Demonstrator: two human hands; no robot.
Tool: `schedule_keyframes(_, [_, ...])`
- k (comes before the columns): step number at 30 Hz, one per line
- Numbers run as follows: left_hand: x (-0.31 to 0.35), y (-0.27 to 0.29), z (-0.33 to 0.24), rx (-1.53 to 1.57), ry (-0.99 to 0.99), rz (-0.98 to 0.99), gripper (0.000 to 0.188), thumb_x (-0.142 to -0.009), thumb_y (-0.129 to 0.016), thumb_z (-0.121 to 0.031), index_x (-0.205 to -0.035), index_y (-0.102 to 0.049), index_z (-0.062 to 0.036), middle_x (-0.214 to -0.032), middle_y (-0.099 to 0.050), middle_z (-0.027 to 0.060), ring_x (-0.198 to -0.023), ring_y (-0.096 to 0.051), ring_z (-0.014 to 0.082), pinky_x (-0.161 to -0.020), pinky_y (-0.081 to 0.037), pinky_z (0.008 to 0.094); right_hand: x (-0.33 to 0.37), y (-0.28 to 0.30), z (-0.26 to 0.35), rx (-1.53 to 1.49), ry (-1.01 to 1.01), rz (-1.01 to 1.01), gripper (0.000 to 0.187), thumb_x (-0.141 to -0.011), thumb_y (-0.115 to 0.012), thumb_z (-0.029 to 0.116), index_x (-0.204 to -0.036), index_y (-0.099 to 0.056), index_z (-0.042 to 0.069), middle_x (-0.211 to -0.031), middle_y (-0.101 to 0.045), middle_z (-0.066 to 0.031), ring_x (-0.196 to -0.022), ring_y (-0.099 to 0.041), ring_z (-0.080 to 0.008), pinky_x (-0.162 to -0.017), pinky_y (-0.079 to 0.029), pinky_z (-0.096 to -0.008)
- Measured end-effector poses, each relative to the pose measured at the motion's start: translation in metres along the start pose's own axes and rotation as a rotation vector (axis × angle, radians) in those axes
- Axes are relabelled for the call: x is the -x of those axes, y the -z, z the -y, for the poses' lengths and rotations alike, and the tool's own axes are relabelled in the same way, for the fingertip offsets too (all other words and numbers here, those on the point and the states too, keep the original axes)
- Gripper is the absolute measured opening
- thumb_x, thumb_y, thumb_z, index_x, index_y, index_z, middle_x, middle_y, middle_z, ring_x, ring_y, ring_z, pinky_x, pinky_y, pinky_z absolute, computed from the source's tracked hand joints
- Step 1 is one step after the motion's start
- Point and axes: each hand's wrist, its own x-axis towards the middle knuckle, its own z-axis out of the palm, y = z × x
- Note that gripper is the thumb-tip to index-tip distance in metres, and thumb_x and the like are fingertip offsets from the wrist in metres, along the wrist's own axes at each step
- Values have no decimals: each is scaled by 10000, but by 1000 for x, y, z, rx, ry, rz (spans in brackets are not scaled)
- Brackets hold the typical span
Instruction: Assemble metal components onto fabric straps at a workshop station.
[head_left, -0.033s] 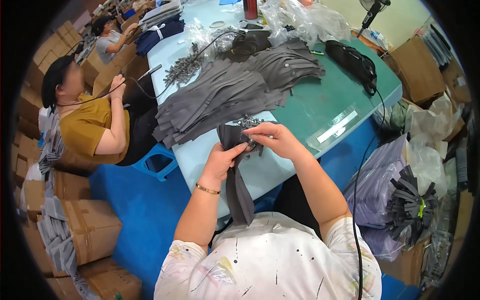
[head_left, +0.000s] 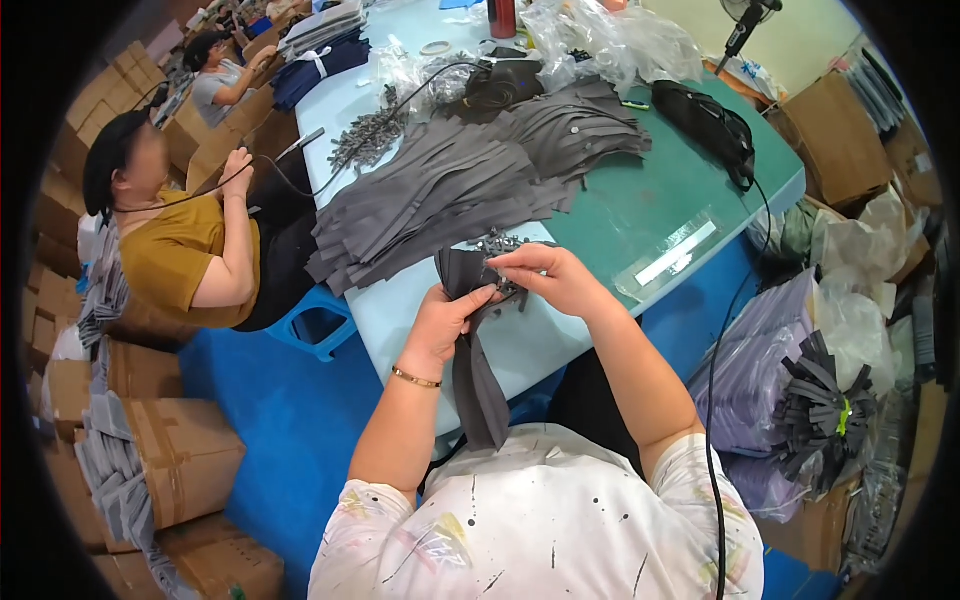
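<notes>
Nothing moved, left hand (head_left: 447,315) and right hand (head_left: 545,278) each pinching dark grey fabric strip (head_left: 475,370), hanging limp.

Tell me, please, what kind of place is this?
Probably a small garment-accessory workshop: a pile of grey fabric strips covers the long table, cardboard boxes are stacked around, and both hands work one strip.

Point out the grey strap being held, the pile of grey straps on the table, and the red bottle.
grey strap (head_left: 478,385), head view, on its hanging lower length.
pile of grey straps (head_left: 450,190), head view, middle of the heap.
red bottle (head_left: 501,18), head view, on its body.
</notes>
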Motion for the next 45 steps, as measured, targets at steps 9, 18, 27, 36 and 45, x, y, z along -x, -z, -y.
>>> schedule_keyframes(9, [-2,3,1,-11,-19,-38,222,-797,-679,-156,-972,-636,-25,-836,-666,40,-658,-582,56,-452,-345,165,-9,0,7,244,16,28,178,-854,-592,94,-1014,-669,88,-813,-612,-31,-760,-573,-120,-687,-460,-262])
schedule_keyframes(18, [-1,-1,-1,47,-35,-33,212,-808,-661,-113,-989,-622,-10,-871,-655,54,-758,-607,104,-599,-442,201,-11,1,3,-43,-121,76,176,-888,-568,84,-1041,-651,53,-899,-624,-7,-827,-561,-73,-735,-454,-221])
schedule_keyframes(27, [-3,3,3,83,-30,-94,173,-809,-669,-161,-933,-619,-51,-776,-631,0,-532,-486,46,-410,-298,174,-12,-9,3,-93,-162,32,210,-872,-581,71,-1075,-612,25,-890,-640,-25,-822,-578,-71,-690,-468,-217])
schedule_keyframes(36, [-4,0,4,139,-92,-196,178,-806,-680,-116,-951,-589,-67,-780,-609,-16,-534,-482,30,-403,-290,169,-10,-26,1,584,350,-385,248,-844,-632,175,-1048,-592,39,-754,-604,-35,-693,-569,-110,-639,-461,-240])
schedule_keyframes(45, [-6,-1,-4,149,-299,-204,326,-843,-630,-74,-1161,-559,-78,-808,-589,-34,-547,-439,9,-419,-284,164,5,-33,-9,-239,-193,-280,227,-835,-652,153,-960,-529,9,-731,-583,-7,-659,-529,-58,-564,-428,-209])
